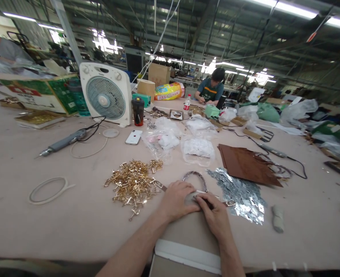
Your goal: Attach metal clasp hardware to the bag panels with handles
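Note:
A light grey-beige handbag (191, 229) lies at the table's near edge, with a curved, patterned handle (195, 174) beyond my hands. Straps with gold-coloured buckles (158, 184) stick out to either side. My left hand (179, 198) grips the bag's upper part, fingers over the far side and thumb on the near face. Closed in a pinch, my right hand (213, 209) works at the same spot beside the left thumb; the small piece at its fingertips is too hidden to name. Gold-coloured metal fittings (134, 181) are heaped left of my hands, and flat silver metal plates (239, 196) to the right.
Brown sheets (245, 163) lie beyond the plates. Farther left are a tape roll (47, 191), an electric screwdriver (63, 143), a phone (134, 137), a tumbler (138, 111) and a box fan (106, 94). Plastic bags (199, 149) lie ahead. A co-worker (212, 88) sits across the table.

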Available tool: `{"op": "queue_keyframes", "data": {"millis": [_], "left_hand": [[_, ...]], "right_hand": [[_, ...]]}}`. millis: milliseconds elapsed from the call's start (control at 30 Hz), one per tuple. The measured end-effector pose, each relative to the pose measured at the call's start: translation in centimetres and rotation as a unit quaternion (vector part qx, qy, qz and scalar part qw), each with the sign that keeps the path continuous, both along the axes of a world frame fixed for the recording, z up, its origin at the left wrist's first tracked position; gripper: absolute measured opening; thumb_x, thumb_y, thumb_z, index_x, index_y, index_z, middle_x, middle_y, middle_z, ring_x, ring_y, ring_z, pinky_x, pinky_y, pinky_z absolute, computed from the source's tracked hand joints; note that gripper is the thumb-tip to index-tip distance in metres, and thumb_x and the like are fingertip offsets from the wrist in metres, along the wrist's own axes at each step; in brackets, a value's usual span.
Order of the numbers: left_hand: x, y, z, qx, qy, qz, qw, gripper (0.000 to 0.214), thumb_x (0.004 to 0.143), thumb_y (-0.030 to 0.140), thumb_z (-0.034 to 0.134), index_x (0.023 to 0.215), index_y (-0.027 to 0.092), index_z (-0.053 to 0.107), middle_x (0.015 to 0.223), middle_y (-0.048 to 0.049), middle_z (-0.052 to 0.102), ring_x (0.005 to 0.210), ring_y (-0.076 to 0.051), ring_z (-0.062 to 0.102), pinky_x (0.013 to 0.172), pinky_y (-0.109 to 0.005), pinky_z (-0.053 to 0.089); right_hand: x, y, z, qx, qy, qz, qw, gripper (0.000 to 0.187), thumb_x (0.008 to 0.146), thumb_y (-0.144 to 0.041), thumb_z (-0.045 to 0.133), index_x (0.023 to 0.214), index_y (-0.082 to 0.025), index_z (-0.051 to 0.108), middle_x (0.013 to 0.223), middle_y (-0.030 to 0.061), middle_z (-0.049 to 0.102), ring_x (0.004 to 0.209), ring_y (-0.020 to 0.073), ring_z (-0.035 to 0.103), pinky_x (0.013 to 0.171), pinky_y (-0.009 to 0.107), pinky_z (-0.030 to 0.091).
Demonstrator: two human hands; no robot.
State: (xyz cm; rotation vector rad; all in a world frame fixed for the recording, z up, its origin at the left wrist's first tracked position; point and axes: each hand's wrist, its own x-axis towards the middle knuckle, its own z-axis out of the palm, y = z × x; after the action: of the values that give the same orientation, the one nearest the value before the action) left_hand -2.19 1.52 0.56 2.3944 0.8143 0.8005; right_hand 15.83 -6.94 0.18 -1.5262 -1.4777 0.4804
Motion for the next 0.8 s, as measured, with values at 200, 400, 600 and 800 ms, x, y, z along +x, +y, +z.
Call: {"op": "queue_keyframes", "data": {"millis": [200, 400, 600, 800], "left_hand": [[-0.07, 0.0, 0.01, -0.001, 0.003, 0.005, 1.0, 0.053, 0.083, 0.056, 0.082, 0.126, 0.027, 0.071, 0.13, -0.0045, 0.071, 0.123, -0.027, 0.061, 0.107, -0.045, 0.046], [-0.19, -0.1, 0.42, -0.003, 0.0, -0.004, 1.0, 0.039, 0.093, 0.041, 0.072, 0.128, 0.026, 0.07, 0.132, -0.0049, 0.071, 0.124, -0.027, 0.06, 0.108, -0.045, 0.046], [0.0, -0.12, 0.5, -0.014, -0.004, 0.003, 1.0, 0.029, 0.104, 0.023, 0.052, 0.124, 0.026, 0.072, 0.128, -0.0025, 0.073, 0.121, -0.023, 0.062, 0.105, -0.042, 0.047], [0.15, -0.02, 0.11, -0.005, 0.003, 0.014, 1.0, 0.03, 0.099, 0.021, 0.059, 0.125, 0.028, 0.071, 0.129, -0.0028, 0.073, 0.122, -0.023, 0.061, 0.107, -0.042, 0.047]], "right_hand": [[0.17, 0.33, -0.2, 0.002, -0.015, -0.004, 1.0, 0.025, 0.1, -0.044, 0.062, 0.096, -0.026, 0.078, 0.097, 0.0053, 0.075, 0.092, 0.0237, 0.069, 0.084, 0.034, 0.052], [0.41, 0.56, -0.18, -0.01, -0.029, 0.003, 1.0, 0.029, 0.1, -0.048, 0.061, 0.095, -0.024, 0.077, 0.096, 0.0073, 0.074, 0.091, 0.0249, 0.067, 0.082, 0.035, 0.052], [0.43, 0.41, -0.41, 0.014, -0.045, -0.007, 0.999, 0.024, 0.102, -0.043, 0.061, 0.102, -0.024, 0.076, 0.098, 0.0071, 0.071, 0.084, 0.0224, 0.064, 0.073, 0.032, 0.05], [0.11, 0.34, 0.1, 0.017, -0.056, 0.01, 0.998, 0.023, 0.103, -0.038, 0.057, 0.101, -0.025, 0.076, 0.1, 0.0078, 0.071, 0.093, 0.0242, 0.065, 0.081, 0.035, 0.052]]}}
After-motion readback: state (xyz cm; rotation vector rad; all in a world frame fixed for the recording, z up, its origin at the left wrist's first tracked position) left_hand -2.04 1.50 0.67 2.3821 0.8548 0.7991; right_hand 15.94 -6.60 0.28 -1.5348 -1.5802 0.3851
